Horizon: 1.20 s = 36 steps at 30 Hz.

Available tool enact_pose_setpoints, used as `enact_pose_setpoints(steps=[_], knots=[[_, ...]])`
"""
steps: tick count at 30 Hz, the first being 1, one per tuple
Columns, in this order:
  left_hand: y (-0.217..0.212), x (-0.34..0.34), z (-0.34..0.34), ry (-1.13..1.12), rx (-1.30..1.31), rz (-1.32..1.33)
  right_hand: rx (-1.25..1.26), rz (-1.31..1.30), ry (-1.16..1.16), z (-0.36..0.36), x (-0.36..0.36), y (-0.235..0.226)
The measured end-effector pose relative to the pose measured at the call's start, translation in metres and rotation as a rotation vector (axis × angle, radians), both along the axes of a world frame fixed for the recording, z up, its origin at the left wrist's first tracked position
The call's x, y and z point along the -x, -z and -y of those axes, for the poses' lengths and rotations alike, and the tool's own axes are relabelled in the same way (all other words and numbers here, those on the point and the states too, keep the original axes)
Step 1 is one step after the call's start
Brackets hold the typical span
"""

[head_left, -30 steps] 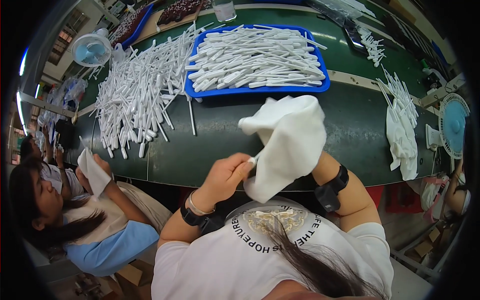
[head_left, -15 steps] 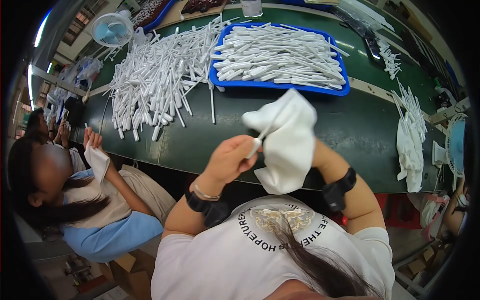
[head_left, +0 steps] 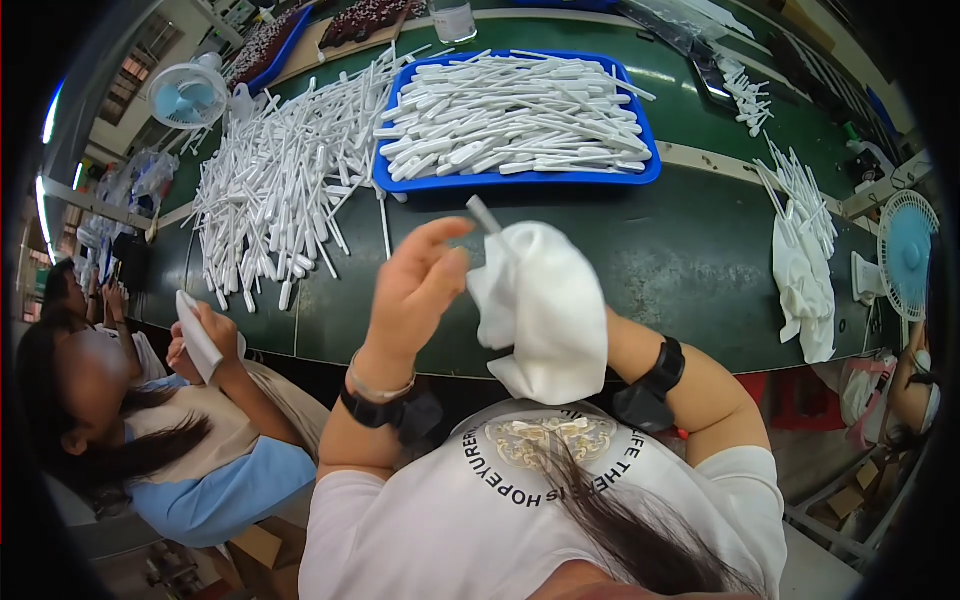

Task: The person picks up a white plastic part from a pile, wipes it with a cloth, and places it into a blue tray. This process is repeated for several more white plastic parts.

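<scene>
My left hand [head_left: 418, 290] is raised over the near edge of the table, thumb and fingers apart with nothing between them. To its right, a white cloth [head_left: 555, 320] hangs in folds over my right hand, hiding its fingers; only the wrist and forearm show. A slim white plastic stick [head_left: 484, 218] pokes out at the cloth's top left, held up within the folds. Beyond my hands, a blue tray [head_left: 520, 186] is heaped with white sticks [head_left: 510, 115] that have thicker ends. A large loose pile of the same sticks [head_left: 285, 185] lies left of the tray.
On the right of the green table [head_left: 660, 270] are another white cloth [head_left: 802, 290] with sticks [head_left: 800, 200] and a fan [head_left: 908, 255]. A second fan [head_left: 188, 97] and a glass jar [head_left: 453, 22] stand farther back. A co-worker [head_left: 200, 430] sits close on my left, wiping with a cloth.
My left hand has let go of the stick's end and moved up and left, its fingers opening. The stick now sticks out of the cloth's top. The whole view has shifted slightly.
</scene>
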<state>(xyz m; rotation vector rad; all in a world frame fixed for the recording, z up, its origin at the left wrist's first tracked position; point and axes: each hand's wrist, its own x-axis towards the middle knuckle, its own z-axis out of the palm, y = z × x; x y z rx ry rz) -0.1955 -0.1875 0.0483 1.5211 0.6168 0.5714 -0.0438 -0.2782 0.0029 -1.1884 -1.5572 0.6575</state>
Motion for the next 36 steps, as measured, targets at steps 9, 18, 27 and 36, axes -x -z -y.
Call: enact_pose_setpoints(steps=[9,18,27,36], knots=[[0.017,0.010,-0.003,-0.124,0.156,0.329,0.585,-0.699,-0.237,0.017,0.008,-0.020],[0.023,0.000,0.013,-0.230,-0.004,0.254,0.583,-0.808,-0.196,0.004,0.018,-0.027],[0.027,0.002,0.011,-0.251,0.198,0.338,0.547,-0.746,-0.085,0.016,0.011,-0.003],[0.023,0.011,0.002,-0.327,0.246,0.559,0.253,-0.127,-0.276,0.016,-0.001,-0.025]])
